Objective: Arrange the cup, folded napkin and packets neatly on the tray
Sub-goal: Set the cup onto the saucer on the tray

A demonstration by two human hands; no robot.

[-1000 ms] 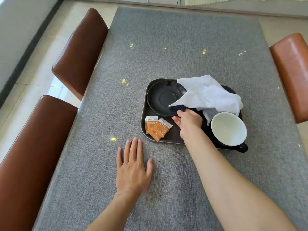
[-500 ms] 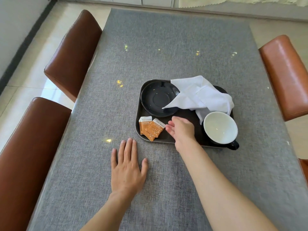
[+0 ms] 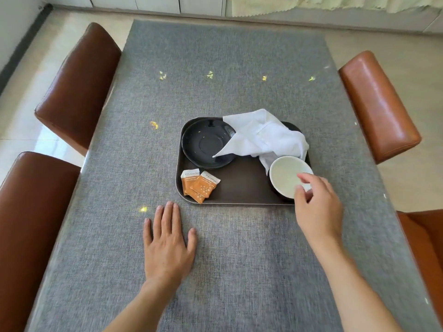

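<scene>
A dark rounded tray (image 3: pixel 242 188) lies on the grey table. A black saucer (image 3: pixel 206 144) sits in its back left part. A crumpled white napkin (image 3: pixel 261 137) covers the back right and overlaps the saucer's edge. Two orange packets (image 3: pixel 200 185) overlap in the front left corner. The cup (image 3: pixel 285 174), white inside and dark outside, stands in the front right corner. My right hand (image 3: pixel 316 207) hovers over the cup's near rim with fingers curled apart; its grip on the cup is not visible. My left hand (image 3: pixel 167 243) rests flat on the table in front of the tray.
Brown leather chairs stand at both sides: two on the left (image 3: pixel 79 85) (image 3: pixel 31 212) and two on the right (image 3: pixel 378 104) (image 3: pixel 424 248). The grey tablecloth (image 3: pixel 215 68) stretches far beyond the tray. Tiled floor shows past the table edges.
My right hand has moved from the middle of the tray, near the saucer and napkin, rightward to the cup. My left hand has stayed flat on the table.
</scene>
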